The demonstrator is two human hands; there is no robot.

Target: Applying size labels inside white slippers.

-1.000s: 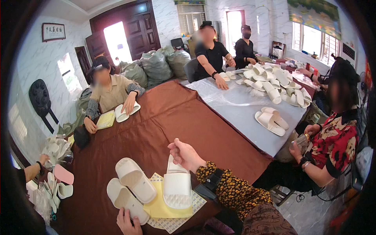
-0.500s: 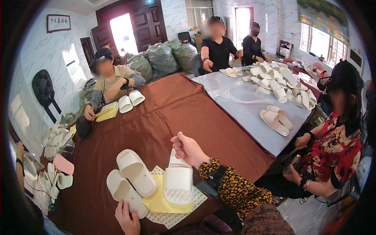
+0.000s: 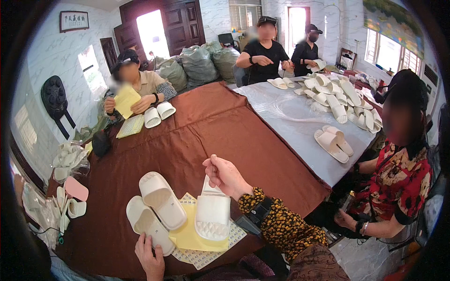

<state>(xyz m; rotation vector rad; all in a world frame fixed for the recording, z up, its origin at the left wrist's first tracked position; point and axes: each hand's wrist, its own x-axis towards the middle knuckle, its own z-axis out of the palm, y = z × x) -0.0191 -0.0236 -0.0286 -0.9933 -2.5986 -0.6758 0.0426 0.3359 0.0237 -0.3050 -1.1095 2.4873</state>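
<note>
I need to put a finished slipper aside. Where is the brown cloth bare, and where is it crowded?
Bare: the brown tablecloth middle, between the right hand and the far white slipper pair. Crowded: the near edge, with two white slippers, yellow sheets and the left hand; the grey-covered table too.

Brown-clothed table bears white slippers, yellow sheets.

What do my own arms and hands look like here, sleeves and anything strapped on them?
The right hand is bare, with no glove or ring visible. Its forearm wears a dark long sleeve with a small yellow-orange floral print, and a black band with a flat black device sits at the wrist. The left hand is also bare; only the hand shows at the lower edge, so no sleeve can be seen.
</note>
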